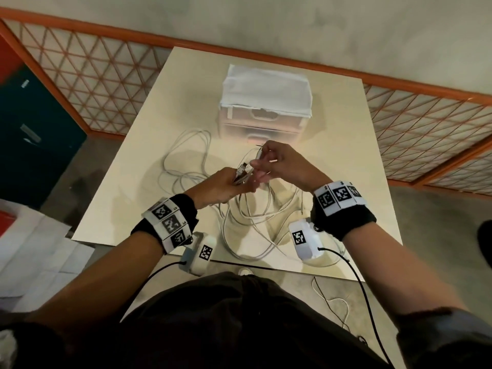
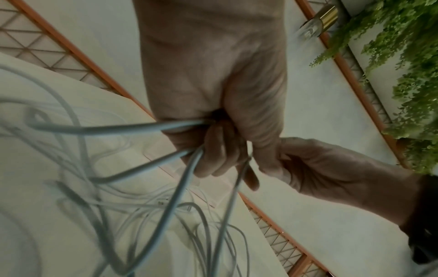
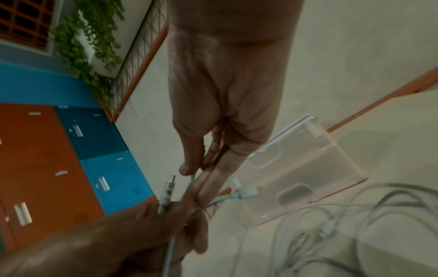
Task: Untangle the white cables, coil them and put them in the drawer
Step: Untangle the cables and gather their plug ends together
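Observation:
A tangle of white cables [image 1: 253, 209] lies on the pale table [image 1: 149, 166], with loops trailing left and toward the near edge. My left hand [image 1: 226, 182] grips a bundle of cable strands [image 2: 166, 127] and plug ends [image 3: 166, 195] above the table's middle. Touching it from the right, my right hand [image 1: 277, 163] pinches one thin cable [image 3: 193, 180] between thumb and fingers. The clear plastic drawer unit [image 1: 263, 115] stands behind the hands, both drawers closed, a white cloth [image 1: 266, 86] over its top.
One white cable [image 1: 330, 302] hangs off the near table edge down to the floor. An orange-framed lattice railing [image 1: 87, 75] runs behind and beside the table. Blue and orange lockers [image 3: 71, 150] stand to the left. Papers [image 1: 34, 249] lie on the floor at left.

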A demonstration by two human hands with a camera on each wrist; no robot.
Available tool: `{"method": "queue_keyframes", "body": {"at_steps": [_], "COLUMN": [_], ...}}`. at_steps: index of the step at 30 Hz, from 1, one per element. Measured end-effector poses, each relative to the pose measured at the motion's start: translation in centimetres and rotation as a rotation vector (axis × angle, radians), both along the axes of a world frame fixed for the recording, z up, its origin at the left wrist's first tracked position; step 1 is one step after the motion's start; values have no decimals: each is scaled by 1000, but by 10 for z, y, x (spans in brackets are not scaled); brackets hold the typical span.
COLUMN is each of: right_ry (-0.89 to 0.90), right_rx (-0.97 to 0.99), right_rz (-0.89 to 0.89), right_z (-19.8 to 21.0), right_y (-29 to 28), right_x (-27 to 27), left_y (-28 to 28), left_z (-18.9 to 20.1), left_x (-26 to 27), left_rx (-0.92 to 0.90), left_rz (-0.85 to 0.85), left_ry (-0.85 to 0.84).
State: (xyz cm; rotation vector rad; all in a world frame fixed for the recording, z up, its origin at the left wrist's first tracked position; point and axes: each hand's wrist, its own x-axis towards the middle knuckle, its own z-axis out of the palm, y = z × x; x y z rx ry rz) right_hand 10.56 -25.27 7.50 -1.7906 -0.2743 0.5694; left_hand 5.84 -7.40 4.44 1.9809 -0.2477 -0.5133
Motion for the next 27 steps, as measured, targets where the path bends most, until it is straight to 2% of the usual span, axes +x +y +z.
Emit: {"method": "queue_keyframes", "body": {"at_steps": [3,5,6,9,12,14,17,18,21,23,27], "right_ry": [-86,-179,-167,-17,43,-6,-32,-37,-72,-148,-327], "right_rx": [-13,-92,-111,-126,-185,-280,-395,-442,-607,-656,-606], "right_rz": [-73,-136,-131,128,340,355,323,299,163,37,-34], "right_z": [2,-2,-5,-12,-20,-25,-34,-36,-41,-40,-20], "right_y": [9,14,16,27,29,19,-16,-31,-71,-83,-57], "right_x": [4,4,2,-8,-14,-10,2,6,15,17,17], "left_y": [2,5,7,12,24,39,63,68,85,91,68], "left_z": [-1,2,5,18,27,31,36,38,41,38,28], "left_x": [2,5,7,12,18,22,28,28,27,26,23], "left_rx": [-22,-168,-262,-420,-342,-363,-619,-651,-633,-570,-274], "left_rz": [58,135,179,330,436,506,592,646,814,849,642], "left_ry": [-28,39,77,42,-134,-167,-131,-153,-210,-210,-210]}}
